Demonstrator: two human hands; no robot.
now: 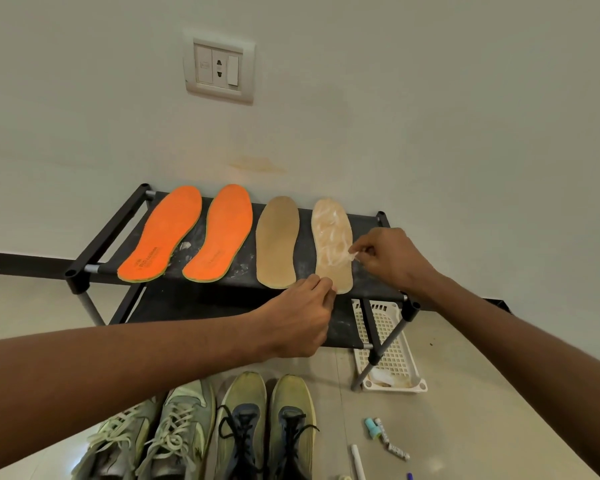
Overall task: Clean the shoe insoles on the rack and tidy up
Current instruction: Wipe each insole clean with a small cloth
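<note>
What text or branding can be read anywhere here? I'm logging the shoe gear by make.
"air cushion", my best reading: dark print near the heel of the left orange insole; the smaller lines beside it are too blurred.
Second orange insole: faint print, unreadable.
Markers on the floor: patterned labels, too small.
Wall socket: no legible text.

Matt black cloth rack [305,237], glossy clear film [329,233], plastic basket [392,344]
</note>
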